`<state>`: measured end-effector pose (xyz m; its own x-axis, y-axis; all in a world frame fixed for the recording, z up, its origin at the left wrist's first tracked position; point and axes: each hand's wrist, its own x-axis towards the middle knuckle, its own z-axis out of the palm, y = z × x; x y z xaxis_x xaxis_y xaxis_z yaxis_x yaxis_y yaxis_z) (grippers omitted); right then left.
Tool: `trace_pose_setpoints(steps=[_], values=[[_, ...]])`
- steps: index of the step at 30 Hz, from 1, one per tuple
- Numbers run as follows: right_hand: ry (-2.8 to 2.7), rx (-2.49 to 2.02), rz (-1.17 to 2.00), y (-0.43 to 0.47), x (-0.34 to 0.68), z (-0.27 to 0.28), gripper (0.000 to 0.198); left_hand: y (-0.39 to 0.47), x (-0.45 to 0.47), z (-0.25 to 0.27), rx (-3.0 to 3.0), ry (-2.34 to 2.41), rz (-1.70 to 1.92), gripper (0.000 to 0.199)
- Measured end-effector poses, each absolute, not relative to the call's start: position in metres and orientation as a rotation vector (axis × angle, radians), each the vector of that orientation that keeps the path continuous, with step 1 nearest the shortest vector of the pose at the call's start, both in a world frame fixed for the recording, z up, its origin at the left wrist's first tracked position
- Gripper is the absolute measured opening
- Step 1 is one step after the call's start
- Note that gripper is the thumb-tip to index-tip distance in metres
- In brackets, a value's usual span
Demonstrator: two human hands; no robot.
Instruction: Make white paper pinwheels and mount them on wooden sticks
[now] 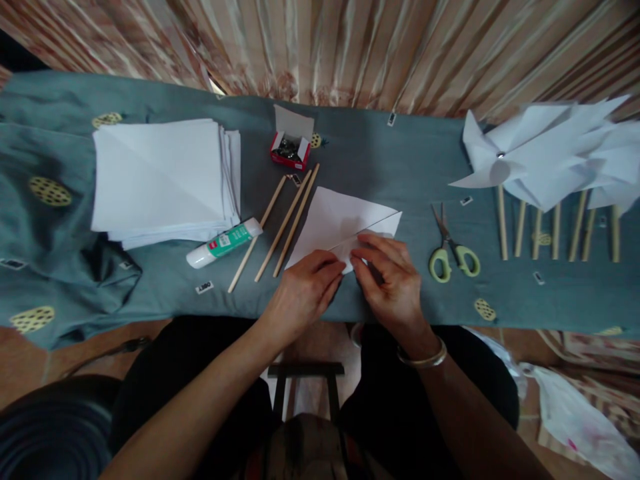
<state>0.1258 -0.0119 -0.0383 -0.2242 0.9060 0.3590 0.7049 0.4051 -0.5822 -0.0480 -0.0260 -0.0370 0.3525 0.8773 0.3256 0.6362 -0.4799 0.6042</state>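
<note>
A white sheet of paper [344, 212] lies at the table's front, with a diagonal fold or cut line running to its right corner. My left hand [311, 287] pinches its near edge, thumb and fingers together. Close beside it, my right hand [389, 280] has thumb and forefinger at the same near edge, the other fingers curled over the paper. The lower part of the sheet is hidden by my fingers. Left of the paper lie three thin wooden sticks [283, 225]. To the right are scissors [453, 250] with green handles, blades apart.
A stack of white paper [160, 180] lies left, with a green-and-white glue tube [225, 243] at its corner. Behind the sticks stands an open red box [290, 152] of small metal pieces. Several paper pinwheels [545, 153] on sticks lie right. A pleated curtain [320, 53] hangs behind.
</note>
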Motion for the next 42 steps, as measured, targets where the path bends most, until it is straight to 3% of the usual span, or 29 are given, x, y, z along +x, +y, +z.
trace_pose_setpoints(steps=[42], values=[[-2.139, -1.316, 0.261, -0.0135, 0.1216, -0.0426, 0.027, -0.0258, -0.0478, -0.0339, 2.203, 1.353, 0.812, 0.019]])
